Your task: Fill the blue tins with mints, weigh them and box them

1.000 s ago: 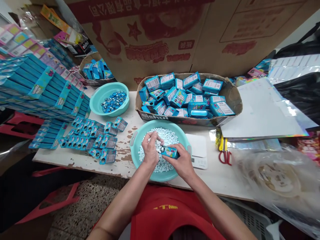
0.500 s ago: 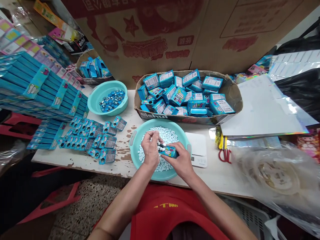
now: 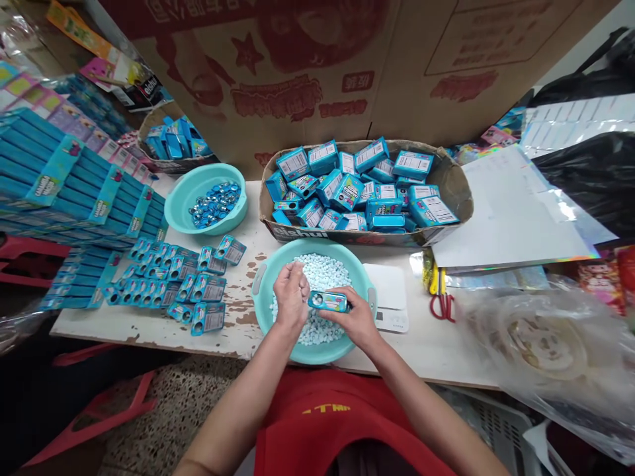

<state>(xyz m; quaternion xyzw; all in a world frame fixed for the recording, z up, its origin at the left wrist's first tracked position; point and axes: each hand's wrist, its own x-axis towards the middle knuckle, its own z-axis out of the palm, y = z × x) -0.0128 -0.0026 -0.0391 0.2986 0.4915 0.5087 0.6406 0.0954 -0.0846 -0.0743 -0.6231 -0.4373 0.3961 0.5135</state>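
Observation:
My right hand [image 3: 354, 314] grips a small blue candy box [image 3: 329, 301] above the basin, its round opening turned left with white candies showing inside. Beside that opening is my left hand [image 3: 292, 292], fingers curled in; whatever they hold is hidden. Below both hands, a turquoise basin [image 3: 265, 311] carries a heap of small white candies [image 3: 325, 270]. To the left, several blue boxes [image 3: 208, 288] with round holes lie in rows on the table. Farther back, a smaller turquoise bowl [image 3: 179, 215] contains shiny blue and silver round pieces [image 3: 215, 205].
An open cardboard tray [image 3: 461, 198] full of blue boxes stands behind the basin. A white scale [image 3: 391, 281] sits at its right, near red-and-yellow scissors [image 3: 439, 297]. Stacked blue cartons [image 3: 69, 172] rise at left, plastic wrap [image 3: 546, 344] lies right, and a large carton [image 3: 317, 73] blocks the back.
My left hand has drawn slightly away from the box and its fingers have closed in. The box's opening now shows candies inside. The view has shifted a little.

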